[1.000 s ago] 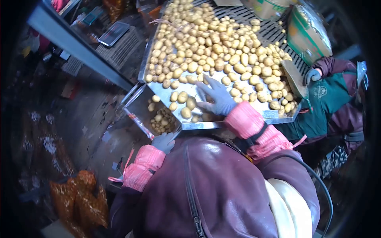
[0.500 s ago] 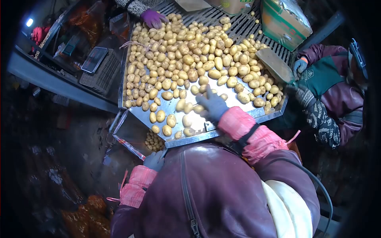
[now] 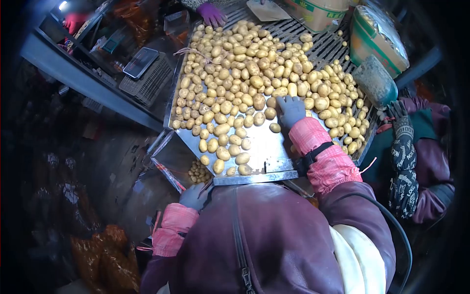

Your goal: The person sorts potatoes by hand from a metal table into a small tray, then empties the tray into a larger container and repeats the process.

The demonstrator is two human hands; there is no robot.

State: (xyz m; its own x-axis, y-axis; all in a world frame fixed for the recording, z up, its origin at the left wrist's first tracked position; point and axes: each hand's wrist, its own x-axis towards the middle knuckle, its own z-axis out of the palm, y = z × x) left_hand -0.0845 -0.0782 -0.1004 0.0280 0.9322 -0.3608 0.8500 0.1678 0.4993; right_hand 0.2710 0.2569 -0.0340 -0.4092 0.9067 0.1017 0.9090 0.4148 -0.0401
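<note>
— What sits furthest left?
— Orange net sacks (image 3: 105,255) low in the dark. Higher up there's a weighing scale (image 3: 140,62) beside a plastic crate (image 3: 147,81).
— And the left hand?
— The left hand (image 3: 193,196), in a grey glove, is at the rim of a clear bag (image 3: 164,152) hung under the tray's corner, with bagged potatoes (image 3: 199,172) inside. The jacket hides its fingers, so I cannot tell whether it grips.
— The loose potatoes?
— The potatoes (image 3: 235,73) are heaped over the far and middle part of the steel sorting tray (image 3: 267,157). A few lie near its front-left edge.
— The right hand?
— The right hand (image 3: 291,110) lies palm down with fingers spread on the heap's near edge. It touches potatoes and is closed round none.
— Further right?
— A co-worker's patterned glove (image 3: 399,117) holds a scoop (image 3: 374,81) at the tray's right edge.
</note>
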